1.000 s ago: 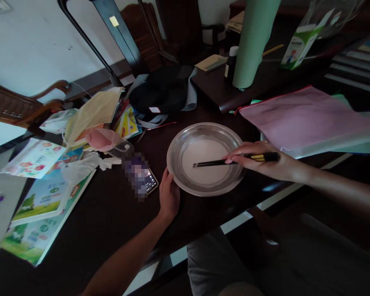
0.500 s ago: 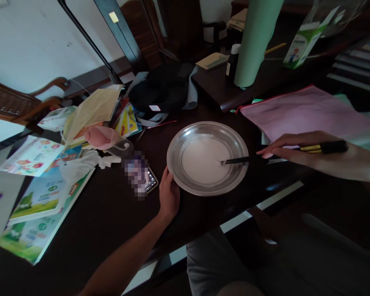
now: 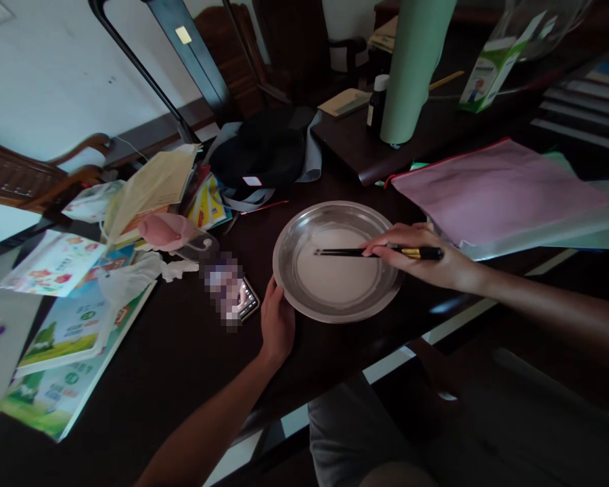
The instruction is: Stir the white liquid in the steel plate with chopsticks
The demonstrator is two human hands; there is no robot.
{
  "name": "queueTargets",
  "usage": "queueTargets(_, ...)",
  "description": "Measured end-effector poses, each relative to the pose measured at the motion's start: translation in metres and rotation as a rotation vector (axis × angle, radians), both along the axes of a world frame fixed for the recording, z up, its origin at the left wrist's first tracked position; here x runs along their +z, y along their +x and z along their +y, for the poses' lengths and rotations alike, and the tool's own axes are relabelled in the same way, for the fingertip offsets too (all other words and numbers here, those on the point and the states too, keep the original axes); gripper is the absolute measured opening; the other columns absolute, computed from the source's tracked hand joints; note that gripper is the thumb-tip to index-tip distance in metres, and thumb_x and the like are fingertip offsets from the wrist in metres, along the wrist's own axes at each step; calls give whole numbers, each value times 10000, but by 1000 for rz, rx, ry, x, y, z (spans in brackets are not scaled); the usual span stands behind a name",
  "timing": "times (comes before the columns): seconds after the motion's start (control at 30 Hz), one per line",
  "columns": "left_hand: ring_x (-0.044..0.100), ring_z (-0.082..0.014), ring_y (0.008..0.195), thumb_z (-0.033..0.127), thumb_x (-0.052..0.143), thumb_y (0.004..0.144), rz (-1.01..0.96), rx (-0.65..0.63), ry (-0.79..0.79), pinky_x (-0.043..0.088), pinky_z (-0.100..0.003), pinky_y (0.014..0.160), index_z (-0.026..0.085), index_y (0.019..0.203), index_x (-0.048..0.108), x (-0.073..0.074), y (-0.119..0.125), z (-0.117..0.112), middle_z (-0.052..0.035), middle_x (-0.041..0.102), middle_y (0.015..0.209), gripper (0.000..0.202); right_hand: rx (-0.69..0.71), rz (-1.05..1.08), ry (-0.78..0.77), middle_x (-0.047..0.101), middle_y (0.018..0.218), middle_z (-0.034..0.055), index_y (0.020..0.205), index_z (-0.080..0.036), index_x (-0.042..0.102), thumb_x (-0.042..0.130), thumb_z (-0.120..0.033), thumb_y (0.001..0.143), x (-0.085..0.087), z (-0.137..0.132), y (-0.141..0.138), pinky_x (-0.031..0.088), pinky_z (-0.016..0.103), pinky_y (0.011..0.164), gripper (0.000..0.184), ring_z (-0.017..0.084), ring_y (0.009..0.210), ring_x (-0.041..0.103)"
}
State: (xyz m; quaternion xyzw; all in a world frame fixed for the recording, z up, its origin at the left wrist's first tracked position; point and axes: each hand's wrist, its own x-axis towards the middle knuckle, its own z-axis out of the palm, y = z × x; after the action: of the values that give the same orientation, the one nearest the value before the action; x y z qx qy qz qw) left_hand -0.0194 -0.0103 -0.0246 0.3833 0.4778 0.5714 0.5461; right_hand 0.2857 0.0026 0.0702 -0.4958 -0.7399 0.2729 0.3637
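A round metal basin (image 3: 284, 297) sits on the dark table, with a smooth whitish substance (image 3: 335, 277) in its bottom. My left hand (image 3: 277, 321) grips the basin's near left rim, some of its fingers hidden under the edge. Over the basin's right side is my right hand (image 3: 419, 253), closed around black chopsticks (image 3: 342, 252) with gold bands. The chopsticks point left, and their tips lie over the middle of the whitish substance. Whether the tips touch it, I cannot tell.
Left of the basin lies a lit phone (image 3: 233, 291), partly blurred out. Books (image 3: 61, 399), papers and a pink object (image 3: 165, 231) crowd the left. Behind are a black bag (image 3: 264, 149) and a green cylinder (image 3: 416, 74); a pink zip pouch (image 3: 507, 193) lies at right.
My right hand has moved left with the chopsticks, carrying their tips from the basin's right side to about its middle. My left hand stays on the rim.
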Motion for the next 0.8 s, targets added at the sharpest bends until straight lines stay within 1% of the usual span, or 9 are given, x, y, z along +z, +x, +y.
queueTargets(0.13,732,-250,1228,438,736,932,-50,26,-40,580,-349,1066,259,1162,808,-1,0,-1,-61,799,1272,299,-57,-18,-28,875,1033,35,1020,-309,855,666,-481,1012,13,2,16,561,413,896,256,241,968,795)
queueTargets(0.2,736,-249,1203,444,732,936,-40,23,-39,587,-352,1046,262,1156,805,-1,0,-1,-59,797,1266,295,-96,-43,-91,866,1042,55,1037,-289,858,674,-511,1002,24,-6,28,581,396,857,291,242,955,782)
queueTargets(0.3,731,-244,1196,452,728,940,-38,29,-33,583,-349,1042,269,1142,801,-2,-1,-1,-53,794,1264,283,-166,-65,-175,856,1042,72,1043,-298,866,676,-610,979,37,-22,47,600,377,743,371,264,952,776)
queueTargets(0.4,727,-254,1209,462,722,941,-33,19,-21,574,-366,1066,268,1140,796,-2,-1,-1,-59,792,1256,288,-97,-59,-248,856,1020,77,1000,-342,877,685,-669,966,43,-36,57,633,425,756,381,300,959,789)
queueTargets(0.47,724,-262,1223,471,710,950,-28,2,-14,566,-381,1087,265,1153,791,-1,0,-1,-65,792,1248,301,-30,-28,-290,862,1026,73,986,-364,880,683,-665,977,41,-43,54,650,451,804,360,304,970,800)
queueTargets(0.53,715,-263,1253,473,706,955,-31,-5,-14,553,-382,1112,265,1166,789,0,0,-1,-68,793,1255,307,26,7,-288,869,1025,52,990,-375,880,678,-629,995,37,-45,44,650,435,805,324,281,956,808)
queueTargets(0.63,692,-256,1316,464,724,945,-44,1,-35,532,-362,1143,270,1171,794,2,2,-1,-64,788,1299,306,80,11,-197,877,1035,5,1018,-385,873,674,-535,1022,24,-40,22,611,411,817,250,237,931,812)
queueTargets(0.73,680,-261,1347,456,733,931,-41,13,-52,536,-353,1145,274,1163,803,4,3,0,-58,784,1325,303,77,-11,-87,882,1051,-14,1035,-377,864,654,-492,1040,10,-27,2,555,435,880,240,228,941,813)
queueTargets(0.8,687,-270,1342,450,726,935,-20,13,-44,549,-366,1134,271,1156,806,3,2,0,-66,784,1323,295,59,-23,-36,883,1058,-16,1034,-370,861,649,-486,1039,4,-16,-4,534,449,934,242,230,959,811)
